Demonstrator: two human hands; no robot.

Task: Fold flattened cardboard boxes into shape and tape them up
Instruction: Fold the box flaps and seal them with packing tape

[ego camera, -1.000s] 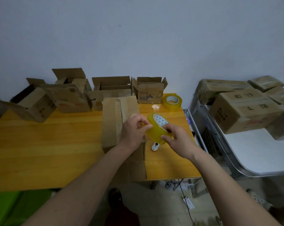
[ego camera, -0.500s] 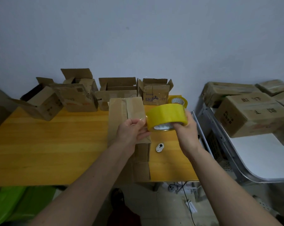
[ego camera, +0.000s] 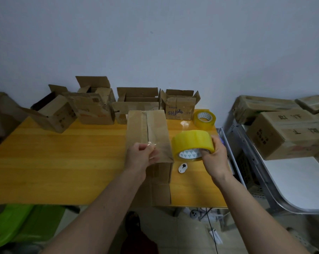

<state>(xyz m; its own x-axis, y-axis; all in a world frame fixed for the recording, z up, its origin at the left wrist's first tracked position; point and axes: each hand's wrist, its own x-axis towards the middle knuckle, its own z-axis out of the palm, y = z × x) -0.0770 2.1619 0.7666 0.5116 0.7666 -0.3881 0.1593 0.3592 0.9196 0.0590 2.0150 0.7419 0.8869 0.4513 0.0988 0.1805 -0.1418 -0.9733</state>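
Head view: two hands pull tape over a folded box at the centre of the frame.

Head view again, closer: the right hand (ego camera: 212,158) grips a yellow tape roll (ego camera: 192,143), fingers curled into its core, just right of the cardboard box (ego camera: 149,136) standing on the wooden worktop (ego camera: 63,153). The left hand (ego camera: 140,157) pinches the clear tape end (ego camera: 151,143) against the box's near top edge. A small white cutter (ego camera: 182,167) lies just below the roll. A second tape roll (ego camera: 204,119) sits toward the upper right of the worktop, beside the open boxes (ego camera: 136,103) lined along the wall. Taped boxes (ego camera: 287,132) pile at right.
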